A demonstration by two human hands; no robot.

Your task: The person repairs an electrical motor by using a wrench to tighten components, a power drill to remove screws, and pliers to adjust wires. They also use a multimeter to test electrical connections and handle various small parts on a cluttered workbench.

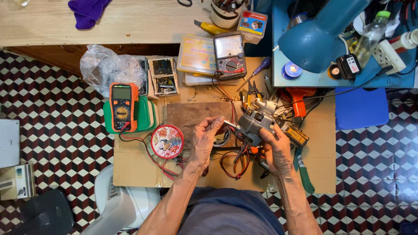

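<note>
**Small motor held over the cardboard work mat**

The right hand grips a small grey electric motor from below, fingers wrapped round its body, lifting it above the cardboard sheet on the tiled floor. The left hand pinches the motor's shaft between thumb and fingertips. Red and black wires lie beneath the hands. Just left of the left hand sits a round red tin. An orange digital multimeter rests on a green box; an analogue multimeter lies farther up.
</note>
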